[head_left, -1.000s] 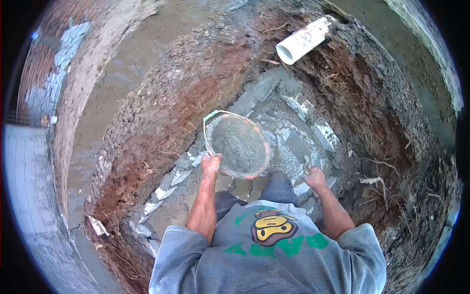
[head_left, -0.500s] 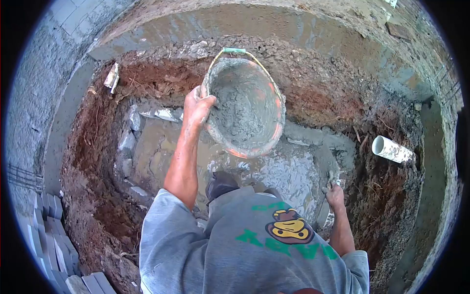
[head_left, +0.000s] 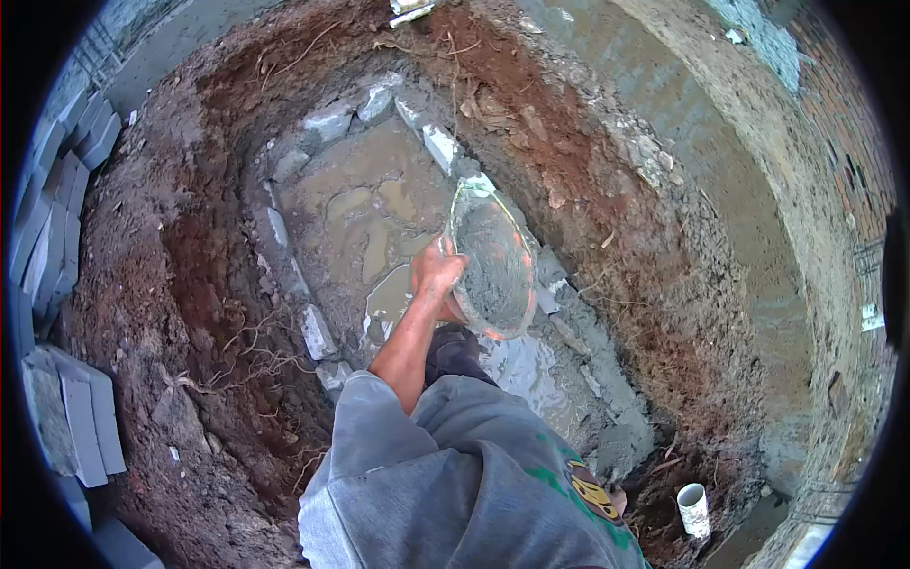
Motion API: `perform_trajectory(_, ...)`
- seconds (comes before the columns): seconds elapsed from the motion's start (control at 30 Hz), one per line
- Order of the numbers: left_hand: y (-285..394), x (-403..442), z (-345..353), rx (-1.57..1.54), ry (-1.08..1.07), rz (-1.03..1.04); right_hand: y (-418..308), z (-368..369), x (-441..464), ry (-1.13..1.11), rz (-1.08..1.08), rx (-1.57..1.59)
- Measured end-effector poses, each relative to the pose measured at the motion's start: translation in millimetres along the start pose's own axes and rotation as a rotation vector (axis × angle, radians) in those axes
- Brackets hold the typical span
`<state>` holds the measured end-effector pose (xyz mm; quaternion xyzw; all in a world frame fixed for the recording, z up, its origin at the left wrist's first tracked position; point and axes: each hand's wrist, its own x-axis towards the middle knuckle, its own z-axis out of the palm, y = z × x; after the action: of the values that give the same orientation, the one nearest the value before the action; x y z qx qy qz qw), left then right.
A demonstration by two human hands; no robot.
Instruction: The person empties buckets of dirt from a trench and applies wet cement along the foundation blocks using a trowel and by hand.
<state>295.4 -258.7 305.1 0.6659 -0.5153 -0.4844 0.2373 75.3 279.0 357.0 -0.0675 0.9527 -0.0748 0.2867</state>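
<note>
A mortar-caked bucket (head_left: 526, 303) with orange patches and a thin wire handle holds wet grey mortar. My left hand (head_left: 436, 270) is closed on the near left side of its rim. The bucket is tilted, its mouth facing up toward me, over the edge of the muddy pit floor. Of my right hand (head_left: 619, 500) only a small bit of skin shows past my shirt at the lower right; its fingers are hidden. Beyond the bucket runs a low line of mortared white-grey blocks (head_left: 439, 147).
Muddy water (head_left: 370, 228) covers the pit floor. Red earth banks with roots (head_left: 237, 356) surround it. A white pipe (head_left: 694, 512) sticks out at the lower right. Grey blocks (head_left: 81, 408) are stacked along the left, and a concrete beam (head_left: 682, 123) borders the upper right.
My view has turned left, swinging the scene clockwise. The bucket now appears narrower and lower, still in my left hand. My right hand has gone mostly out of sight behind my shirt.
</note>
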Motion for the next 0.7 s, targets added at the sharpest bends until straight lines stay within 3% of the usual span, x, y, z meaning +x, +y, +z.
perform_trajectory(0.07,-9,7,-30,0.008,0.036,-0.124,98,60,69,-0.027,-0.129,0.200)
perform_trajectory(0.1,-13,16,-46,-0.006,0.067,-0.162,80,64,81,-0.085,-0.116,0.189)
perform_trajectory(0.23,-19,34,-112,0.082,0.280,-0.242,-62,57,120,-0.258,-0.016,0.033)
perform_trajectory(0.33,-63,64,-147,0.070,0.345,-0.177,-152,51,145,-0.328,-0.024,-0.026)
perform_trajectory(0.43,-85,81,-180,-0.152,0.461,-0.184,-225,47,165,-0.369,-0.055,-0.070)
perform_trajectory(0.57,-39,64,-237,-0.374,0.567,-0.161,-303,47,187,-0.415,-0.071,-0.110)
perform_trajectory(0.7,-24,65,-271,-0.366,0.665,-0.255,-392,61,214,-0.455,-0.171,-0.159)
